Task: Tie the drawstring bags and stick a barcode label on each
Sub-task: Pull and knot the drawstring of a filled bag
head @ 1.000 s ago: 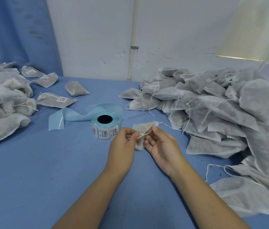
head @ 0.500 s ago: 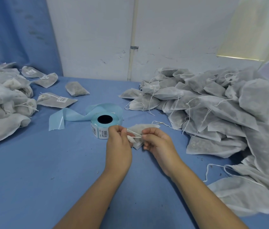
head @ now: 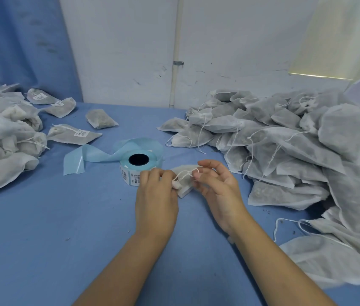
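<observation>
Logged one small drawstring bag (head: pixel 184 189) lying on blue table (head: pixel 42 239), mid-table, btwn the two hands and just right of label roll (head: pixel 139 167). Saw left hand (head: pixel 155 195) curled over bag's gathered neck at its left side, pinching it. Saw right hand (head: pixel 218 191) nipping drawstring (head: pixel 184 173) btwn thumb & forefinger, other fingers spread loose. Traced cord as short slack loop from neck up and rightward to right fingertips. Couldn't tell whether knot was formed yet, too small.

Judged step as tying, approx mid-knot. Spotted no label on bag's visible face.

Couldn't read long axis cleanly w/ hands covering most of bag; appeared to run near-to-far, neck toward left. Placed neck nearest left hand, free cord nearest right. Reckoned tightening pull would need to go rightward, away from neck, w/ left as anchor. Flagged risk: neck slipping from pinch if pulled hard.

Marked roll at left knuckles, touching or just beside, cannot tell which. Judged left hand the nearer for label pick afterward.

Noted blue backing strip (head: pixel 86 156) trailing left from roll, heap of untied bags (head: pixel 285 140) at right near right hand, labelled bags (head: pixel 73 134) well apart at left.
</observation>
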Demonstrator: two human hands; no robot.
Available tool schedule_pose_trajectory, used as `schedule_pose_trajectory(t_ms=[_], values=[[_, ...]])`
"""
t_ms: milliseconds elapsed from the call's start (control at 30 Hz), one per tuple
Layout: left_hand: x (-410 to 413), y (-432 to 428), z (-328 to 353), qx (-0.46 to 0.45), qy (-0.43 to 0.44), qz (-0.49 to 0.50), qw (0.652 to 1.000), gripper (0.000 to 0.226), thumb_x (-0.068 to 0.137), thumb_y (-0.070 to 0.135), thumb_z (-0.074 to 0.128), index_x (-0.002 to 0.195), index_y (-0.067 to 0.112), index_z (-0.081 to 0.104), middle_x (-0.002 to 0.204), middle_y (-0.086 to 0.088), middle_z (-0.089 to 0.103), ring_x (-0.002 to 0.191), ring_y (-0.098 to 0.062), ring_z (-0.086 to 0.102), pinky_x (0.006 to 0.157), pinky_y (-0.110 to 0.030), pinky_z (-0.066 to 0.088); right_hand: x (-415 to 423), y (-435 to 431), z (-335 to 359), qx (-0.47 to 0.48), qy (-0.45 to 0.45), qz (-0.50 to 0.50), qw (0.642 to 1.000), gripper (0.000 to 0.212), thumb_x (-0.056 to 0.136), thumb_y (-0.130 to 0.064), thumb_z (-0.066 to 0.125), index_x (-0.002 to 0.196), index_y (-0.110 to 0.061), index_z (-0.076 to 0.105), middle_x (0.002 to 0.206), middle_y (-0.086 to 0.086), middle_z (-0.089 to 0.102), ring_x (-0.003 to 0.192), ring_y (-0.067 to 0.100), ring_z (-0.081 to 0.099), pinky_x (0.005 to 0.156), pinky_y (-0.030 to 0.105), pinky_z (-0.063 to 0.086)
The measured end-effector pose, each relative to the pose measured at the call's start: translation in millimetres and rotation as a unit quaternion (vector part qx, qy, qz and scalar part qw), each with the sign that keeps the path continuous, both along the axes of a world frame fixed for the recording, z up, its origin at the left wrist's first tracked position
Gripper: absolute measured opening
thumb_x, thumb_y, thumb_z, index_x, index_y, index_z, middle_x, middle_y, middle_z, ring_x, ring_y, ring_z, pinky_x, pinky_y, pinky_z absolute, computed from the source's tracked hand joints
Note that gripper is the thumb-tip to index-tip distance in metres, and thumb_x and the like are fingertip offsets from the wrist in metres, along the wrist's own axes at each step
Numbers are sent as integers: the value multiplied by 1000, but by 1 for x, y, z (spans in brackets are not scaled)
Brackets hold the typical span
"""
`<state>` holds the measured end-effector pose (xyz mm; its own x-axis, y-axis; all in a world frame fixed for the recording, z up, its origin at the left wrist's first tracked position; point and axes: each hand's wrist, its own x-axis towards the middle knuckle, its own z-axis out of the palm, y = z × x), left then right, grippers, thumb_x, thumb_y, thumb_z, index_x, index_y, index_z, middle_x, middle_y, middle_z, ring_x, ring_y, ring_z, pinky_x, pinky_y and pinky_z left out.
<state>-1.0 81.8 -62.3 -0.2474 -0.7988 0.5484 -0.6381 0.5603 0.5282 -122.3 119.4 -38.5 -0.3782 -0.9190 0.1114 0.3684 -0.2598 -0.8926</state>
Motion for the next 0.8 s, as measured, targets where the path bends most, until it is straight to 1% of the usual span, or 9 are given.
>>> schedule_pose_trajectory(t_ms=[67,167,300,367,533,600,633,700,800], values=[[1,0,4,-3,55,-4,998,9,83,5,65,85,11,58,88,-3,58,91,-21,48,72,-27,35,0,1,3,-15,-23,3,1000,24,82,14,57,94,-7,59,69,2,66,64,12,63,63,22,53],[-2,2,7,47,186,-33,981,21,88,10,59,87,25,44,83,10,53,76,-7,47,63,-20,32,3,2,6,-21,-21,10,1000,24,82,12,59,93,-8,59,69,3,66,62,12,62,63,22,53],[-2,5,14,68,326,-25,943,36,89,4,53,86,37,39,83,17,55,74,6,54,61,-5,37,13,2,8,2,55,-10,998,18,81,6,67,92,-8,63,75,3,71,68,11,65,67,20,54],[-3,5,16,75,374,-24,924,35,91,4,52,88,37,42,87,17,56,76,7,54,65,-4,38,18,1,7,23,93,-26,995,14,81,2,70,88,-9,67,78,3,73,72,12,66,72,21,55],[-4,-1,17,100,443,18,891,27,96,9,50,89,35,46,93,19,56,81,18,51,70,-1,36,20,0,4,62,128,-61,988,7,82,-1,69,81,-8,70,70,-3,70,64,4,61,62,13,49],[-3,-5,16,112,467,30,876,24,96,8,49,92,32,48,95,19,56,81,18,51,71,0,36,21,0,2,89,147,-71,983,2,82,-6,71,83,-8,72,78,-1,71,71,5,61,65,13,47],[-4,-6,16,117,477,32,871,23,96,6,49,94,30,50,97,18,56,82,18,51,72,0,36,21,-1,1,104,148,-73,981,2,83,-8,71,84,-9,72,86,3,71,78,9,63,71,15,48],[-5,-7,16,121,491,27,863,27,95,4,48,93,31,51,98,19,57,84,17,52,74,-1,37,23,-1,-1,131,125,-63,981,4,85,-10,69,85,-11,72,99,9,72,90,17,64,85,27,48],[-7,-6,15,127,505,8,853,29,95,4,48,91,32,53,96,18,59,86,12,55,76,-5,40,27,-2,1,153,13,-14,988,9,88,-7,64,91,-6,72,92,11,73,82,19,67,82,29,53]])
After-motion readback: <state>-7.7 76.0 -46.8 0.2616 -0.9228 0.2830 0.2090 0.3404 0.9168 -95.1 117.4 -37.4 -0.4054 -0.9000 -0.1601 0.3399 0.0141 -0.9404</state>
